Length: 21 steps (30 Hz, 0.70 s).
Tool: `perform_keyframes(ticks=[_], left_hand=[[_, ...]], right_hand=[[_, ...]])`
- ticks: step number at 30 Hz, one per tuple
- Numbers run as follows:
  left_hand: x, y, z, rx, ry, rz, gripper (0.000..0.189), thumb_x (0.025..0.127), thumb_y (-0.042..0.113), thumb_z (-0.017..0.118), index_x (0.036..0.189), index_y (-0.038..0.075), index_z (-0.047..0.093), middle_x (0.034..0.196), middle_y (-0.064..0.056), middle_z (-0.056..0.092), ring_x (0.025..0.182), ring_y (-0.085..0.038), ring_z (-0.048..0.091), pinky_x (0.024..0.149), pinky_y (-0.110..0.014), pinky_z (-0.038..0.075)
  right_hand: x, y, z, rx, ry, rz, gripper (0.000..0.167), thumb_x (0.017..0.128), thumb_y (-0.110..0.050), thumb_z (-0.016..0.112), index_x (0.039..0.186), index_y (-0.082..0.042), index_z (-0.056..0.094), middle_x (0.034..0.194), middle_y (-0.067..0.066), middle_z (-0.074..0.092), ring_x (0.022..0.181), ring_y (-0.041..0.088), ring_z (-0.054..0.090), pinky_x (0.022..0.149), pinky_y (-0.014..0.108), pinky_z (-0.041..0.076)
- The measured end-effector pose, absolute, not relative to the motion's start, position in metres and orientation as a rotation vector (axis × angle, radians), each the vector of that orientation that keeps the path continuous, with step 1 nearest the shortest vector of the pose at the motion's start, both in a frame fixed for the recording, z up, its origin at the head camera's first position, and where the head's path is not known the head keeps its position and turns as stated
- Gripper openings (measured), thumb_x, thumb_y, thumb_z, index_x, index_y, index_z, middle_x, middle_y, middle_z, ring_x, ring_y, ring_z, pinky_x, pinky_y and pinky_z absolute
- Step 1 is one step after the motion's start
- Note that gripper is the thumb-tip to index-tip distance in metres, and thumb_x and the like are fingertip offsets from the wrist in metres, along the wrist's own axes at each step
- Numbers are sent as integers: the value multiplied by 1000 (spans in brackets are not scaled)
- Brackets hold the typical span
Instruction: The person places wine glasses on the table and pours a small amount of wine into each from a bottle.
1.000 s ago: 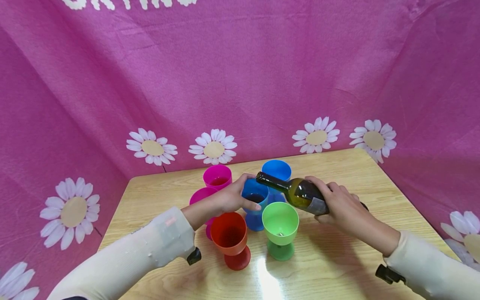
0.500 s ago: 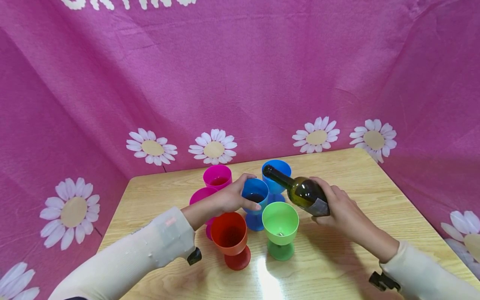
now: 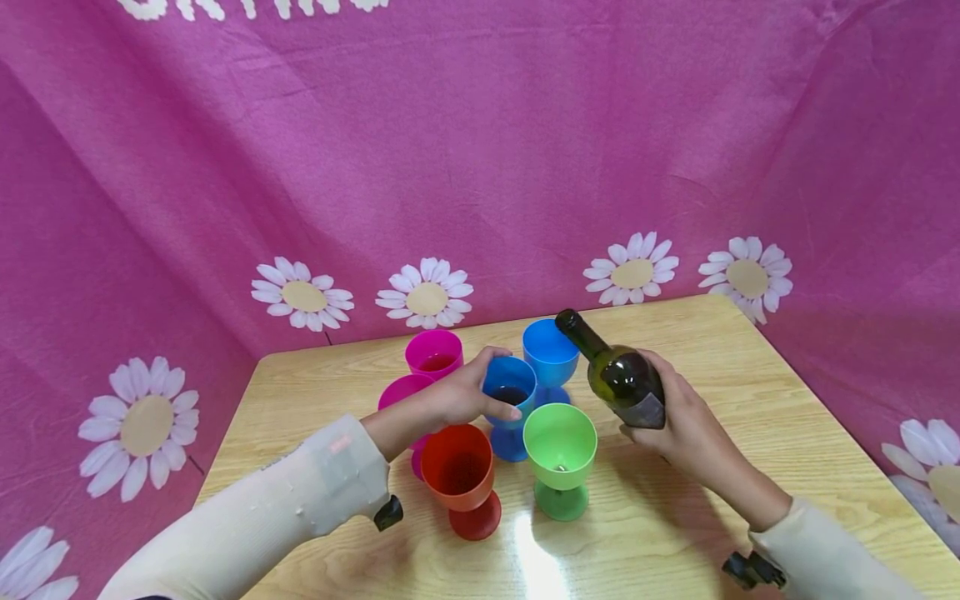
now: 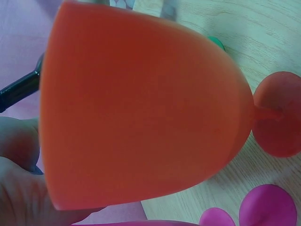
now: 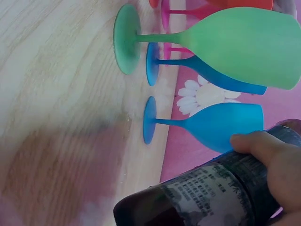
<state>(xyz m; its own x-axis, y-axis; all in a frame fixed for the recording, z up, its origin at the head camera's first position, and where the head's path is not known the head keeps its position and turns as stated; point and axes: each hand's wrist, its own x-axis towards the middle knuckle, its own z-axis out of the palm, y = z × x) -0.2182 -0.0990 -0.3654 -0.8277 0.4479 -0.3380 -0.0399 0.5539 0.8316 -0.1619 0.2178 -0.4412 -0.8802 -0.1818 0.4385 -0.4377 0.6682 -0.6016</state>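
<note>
Green bottle (image 3: 622,379) leans right of centre in the head view, its body gripped by the curled right hand (image 3: 684,421), while the left hand (image 3: 472,393), near mid-frame, curves thumb and fingers around the front blue goblet (image 3: 513,379). Farther out, the bottle's mouth appears beside the rim of the rear blue goblet (image 3: 551,373), with the green goblet (image 3: 560,442) lower in the frame. Filling goblets seems the step in hand, no stream showing; pouring next would call for centring the mouth and tipping the neck down.
</note>
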Motion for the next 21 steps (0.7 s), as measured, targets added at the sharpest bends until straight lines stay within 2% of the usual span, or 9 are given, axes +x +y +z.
perform_keyframes(ticks=[9,21], left_hand=[[-218,-100,-366,338,2268,1227,88,89,16,82,159,24,29,159,-13,37,147,-42,34,106,-61,48],[-217,-100,-365,343,2268,1229,87,89,16,82,158,25,30,159,-14,37,147,-42,33,107,-62,47]], right_hand=[[-166,217,-456,318,-2511,1118,110,70,-3,93,157,-10,25,139,31,53,118,50,57,97,71,44],[-170,213,-475,175,-2419,1283,112,74,-4,90,160,-16,20,138,29,53,119,48,54,98,64,41]])
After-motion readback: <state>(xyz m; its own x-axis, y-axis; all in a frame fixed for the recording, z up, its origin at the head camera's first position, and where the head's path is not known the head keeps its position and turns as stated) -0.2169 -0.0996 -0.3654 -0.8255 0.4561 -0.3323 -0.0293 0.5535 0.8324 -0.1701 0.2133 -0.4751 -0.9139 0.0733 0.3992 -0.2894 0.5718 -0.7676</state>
